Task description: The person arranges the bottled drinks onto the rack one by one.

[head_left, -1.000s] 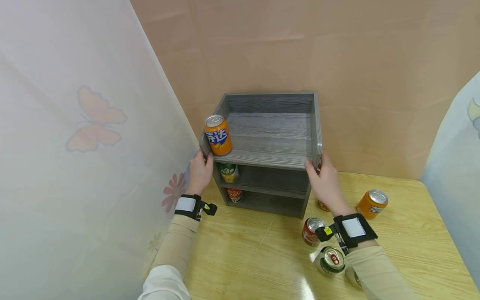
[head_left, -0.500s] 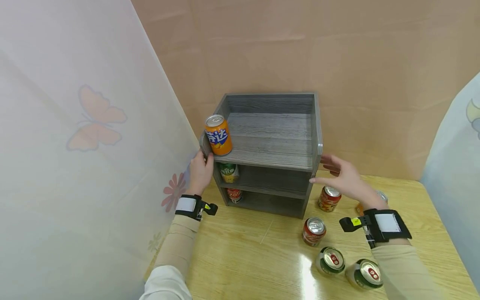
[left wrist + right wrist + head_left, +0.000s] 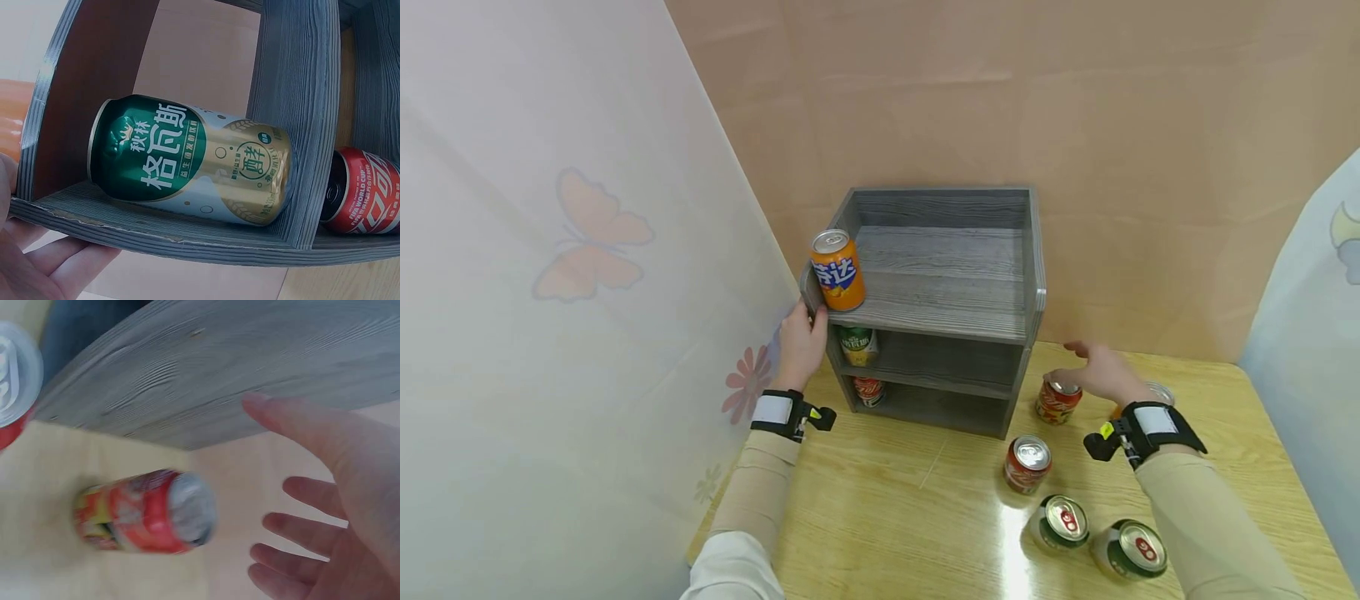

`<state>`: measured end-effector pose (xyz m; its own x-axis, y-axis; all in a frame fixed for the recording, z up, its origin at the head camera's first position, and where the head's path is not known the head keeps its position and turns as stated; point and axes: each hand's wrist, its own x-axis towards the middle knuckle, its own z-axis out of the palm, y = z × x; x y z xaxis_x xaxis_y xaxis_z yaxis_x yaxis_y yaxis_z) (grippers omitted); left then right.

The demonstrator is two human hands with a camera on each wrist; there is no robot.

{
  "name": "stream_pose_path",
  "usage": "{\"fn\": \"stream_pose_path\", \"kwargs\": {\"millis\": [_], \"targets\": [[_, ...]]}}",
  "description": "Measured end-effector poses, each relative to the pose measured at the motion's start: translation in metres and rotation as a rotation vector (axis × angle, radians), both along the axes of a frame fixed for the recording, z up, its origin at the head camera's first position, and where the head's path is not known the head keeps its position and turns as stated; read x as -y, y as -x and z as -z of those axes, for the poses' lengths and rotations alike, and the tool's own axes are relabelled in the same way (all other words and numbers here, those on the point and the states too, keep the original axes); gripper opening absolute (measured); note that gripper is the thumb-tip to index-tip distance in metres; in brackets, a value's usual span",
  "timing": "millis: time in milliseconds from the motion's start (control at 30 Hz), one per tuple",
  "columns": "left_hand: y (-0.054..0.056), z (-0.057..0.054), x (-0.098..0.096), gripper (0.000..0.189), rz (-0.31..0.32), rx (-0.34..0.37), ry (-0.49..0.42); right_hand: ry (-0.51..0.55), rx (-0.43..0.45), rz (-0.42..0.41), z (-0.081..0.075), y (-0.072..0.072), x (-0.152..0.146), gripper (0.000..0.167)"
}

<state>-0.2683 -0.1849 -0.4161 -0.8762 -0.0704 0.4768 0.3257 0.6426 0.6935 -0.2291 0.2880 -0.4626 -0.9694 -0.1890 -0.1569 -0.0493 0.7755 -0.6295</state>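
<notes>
Since half a second ago, the right hand (image 3: 1101, 372) has left the side of the grey shelf (image 3: 940, 287) for the back red can (image 3: 1057, 406), near the desk's back edge. Wooden and pale, the desk (image 3: 880, 500) carries the shelf against that edge, toward its left edge. The left hand (image 3: 802, 342) has its grip closed round the shelf's left side panel, thumb in front; the right grip is spread wide, holding nothing, apart from the can. Upright at the shelf's left end are an orange can (image 3: 838, 275) on top, a green-and-gold can (image 3: 190, 159) in the middle, a low red can (image 3: 869, 390) below. Toward the desk's right edge stand a front red can (image 3: 1027, 468), two green-rimmed cans (image 3: 1060, 525) and a half-hidden orange can (image 3: 1161, 393).
</notes>
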Motion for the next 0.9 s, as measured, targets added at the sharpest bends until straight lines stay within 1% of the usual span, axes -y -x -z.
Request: {"fn": "stream_pose_path", "kwargs": {"millis": [133, 233, 333, 467, 633, 767, 900], "targets": [[0.000, 0.001, 0.000, 0.022, 0.001, -0.003, -0.001, -0.068, 0.003, 0.018, 0.018, 0.004, -0.005, 0.081], [0.000, 0.002, -0.001, 0.022, 0.000, -0.003, 0.001, -0.099, 0.011, 0.044, 0.027, 0.004, -0.006, 0.084], [-0.001, 0.003, -0.001, 0.021, -0.002, -0.008, -0.003, -0.104, 0.026, 0.075, 0.036, 0.006, -0.007, 0.087], [-0.002, 0.002, -0.001, 0.022, 0.002, -0.002, 0.006, -0.116, 0.025, 0.110, 0.047, 0.008, -0.007, 0.089], [0.000, 0.005, 0.000, 0.023, 0.013, 0.013, 0.003, -0.098, 0.059, 0.158, 0.062, 0.006, -0.006, 0.099], [0.000, 0.007, 0.000, 0.023, 0.018, 0.007, -0.007, -0.096, 0.093, 0.180, 0.068, 0.001, -0.004, 0.103], [0.000, 0.007, 0.000, 0.022, 0.022, 0.000, -0.012, -0.111, 0.116, 0.203, 0.068, -0.001, -0.001, 0.103]]}}
